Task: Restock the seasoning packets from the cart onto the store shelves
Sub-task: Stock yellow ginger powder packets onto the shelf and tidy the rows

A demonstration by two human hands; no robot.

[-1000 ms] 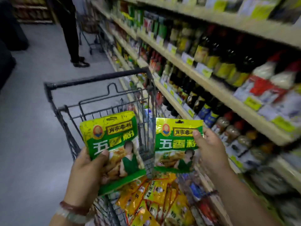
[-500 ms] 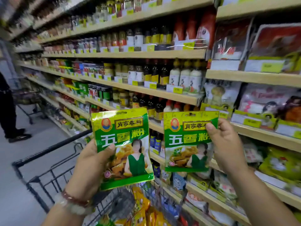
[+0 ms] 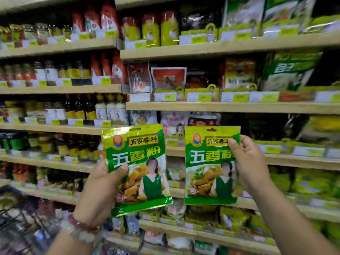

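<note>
I hold up two identical green and yellow seasoning packets in front of the store shelves. My left hand grips the left packet by its lower left edge, thumb across the front. My right hand holds the right packet by its right edge, thumb near the top. Both packets are upright, side by side, a small gap between them. The wire cart shows only as a blurred corner at the lower left.
Wooden shelves fill the view. Sauce bottles line the left half; bagged seasonings and yellow price tags fill the right half. Green and yellow packets lie on lower shelves at the right. The picture is motion-blurred.
My view has swung right and up from the cart and aisle to face the shelves. Both packets have risen with my hands and stay gripped as before.
</note>
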